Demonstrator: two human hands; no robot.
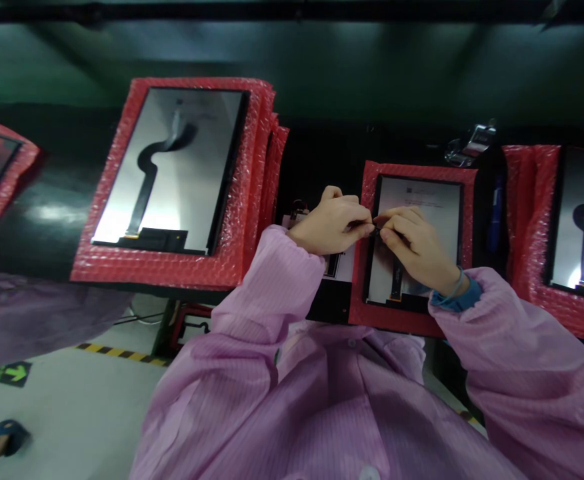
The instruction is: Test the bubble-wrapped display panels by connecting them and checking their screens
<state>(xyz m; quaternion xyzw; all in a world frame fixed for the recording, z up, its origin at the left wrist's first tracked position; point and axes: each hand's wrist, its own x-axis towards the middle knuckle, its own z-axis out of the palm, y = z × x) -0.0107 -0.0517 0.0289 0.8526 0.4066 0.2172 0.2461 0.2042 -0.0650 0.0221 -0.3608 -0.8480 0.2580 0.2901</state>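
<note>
In front of me a display panel (428,193) with a silvery back lies on a red bubble-wrap bag (372,177). From its lower edge a black flex cable (396,283) runs up and passes beneath my right hand. My left hand (336,223) reaches in over the panel's left edge, thumb and finger pinched at the small dark end of the cable. Fingertips of my right hand (416,241) pinch that same dark end from the other side, nearly touching the left ones. The fingers partly hide the cable's end.
To the left, a larger-looking panel (187,160) with a curved flex cable lies on a stack of red bubble-wrap bags (259,153). Another panel (575,220) lies at the right. A blue pen (495,213) and a clear plastic item (475,143) are nearby. A co-worker's sleeve (37,313) shows at left.
</note>
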